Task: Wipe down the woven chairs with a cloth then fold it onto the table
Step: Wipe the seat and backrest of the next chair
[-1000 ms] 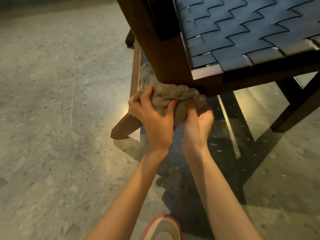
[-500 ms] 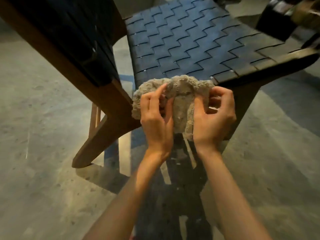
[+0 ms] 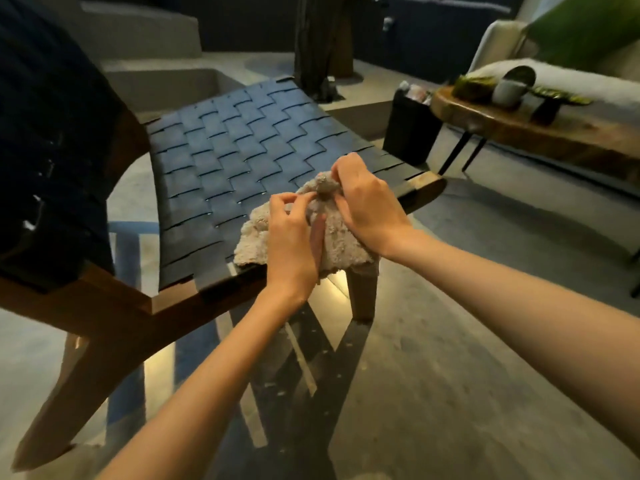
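- Cloth: bunched, held between both hands, laid over the front edge of the woven chair seat
- Left hand: cloth pinched by curled fingers
- Right hand: gathered top of cloth gripped
- Table: well apart, beyond the right hand
- Risk, as judged: cloth may be dropped to the floor if either grip is loosened over the edge

Chair: dark woven strap seat on a brown wooden frame, upright on the floor. Cloth: beige, fluffy, bunched on the seat's near corner, its lower edge hanging over the frame; left hand grips it, right hand pinches its top. Table: wooden slab on thin dark legs, well apart to the right.
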`<state>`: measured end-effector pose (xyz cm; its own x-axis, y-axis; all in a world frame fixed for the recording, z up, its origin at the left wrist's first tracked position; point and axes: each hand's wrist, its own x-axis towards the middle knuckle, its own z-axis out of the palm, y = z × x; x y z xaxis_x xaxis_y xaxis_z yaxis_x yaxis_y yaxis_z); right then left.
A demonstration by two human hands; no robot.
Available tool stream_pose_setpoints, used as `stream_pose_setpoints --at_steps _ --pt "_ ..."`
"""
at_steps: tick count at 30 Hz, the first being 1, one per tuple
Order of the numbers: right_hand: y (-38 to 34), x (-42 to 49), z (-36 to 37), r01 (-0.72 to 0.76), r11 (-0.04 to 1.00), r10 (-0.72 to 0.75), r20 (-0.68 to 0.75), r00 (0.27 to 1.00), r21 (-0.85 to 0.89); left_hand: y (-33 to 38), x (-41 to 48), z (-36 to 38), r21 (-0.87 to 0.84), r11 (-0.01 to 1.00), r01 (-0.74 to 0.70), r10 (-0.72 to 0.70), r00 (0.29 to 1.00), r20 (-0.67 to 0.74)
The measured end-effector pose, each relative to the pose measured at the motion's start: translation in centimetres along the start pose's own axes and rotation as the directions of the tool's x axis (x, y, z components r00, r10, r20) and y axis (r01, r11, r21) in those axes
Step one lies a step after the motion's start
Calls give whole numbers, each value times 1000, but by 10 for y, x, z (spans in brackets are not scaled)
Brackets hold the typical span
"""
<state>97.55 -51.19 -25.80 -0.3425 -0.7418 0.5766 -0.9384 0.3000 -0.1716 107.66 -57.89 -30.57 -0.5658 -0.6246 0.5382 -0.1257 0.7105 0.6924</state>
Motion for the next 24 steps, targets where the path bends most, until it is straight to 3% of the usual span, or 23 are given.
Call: stream_pose_setpoints --at_steps 4,10,13,18,24 --pt "39 -25 -11 -176 982 186 -182 966 72 21 1 32 42 990 -136 130 984 119" --pt "75 -74 11 -413 885 465 -379 800 213 35 -22 71 130 959 -253 231 959 162" --pt "83 -91 28 -476 803 583 -306 753 357 22 -48 90 86 985 -152 133 972 192" --pt "79 -104 52 -440 688 619 -151 771 577 -1 -74 108 -59 998 34 -23 984 179" --pt "73 -100 70 -427 543 662 -56 747 723 -1 -82 116 -327 910 255 -234 967 103"
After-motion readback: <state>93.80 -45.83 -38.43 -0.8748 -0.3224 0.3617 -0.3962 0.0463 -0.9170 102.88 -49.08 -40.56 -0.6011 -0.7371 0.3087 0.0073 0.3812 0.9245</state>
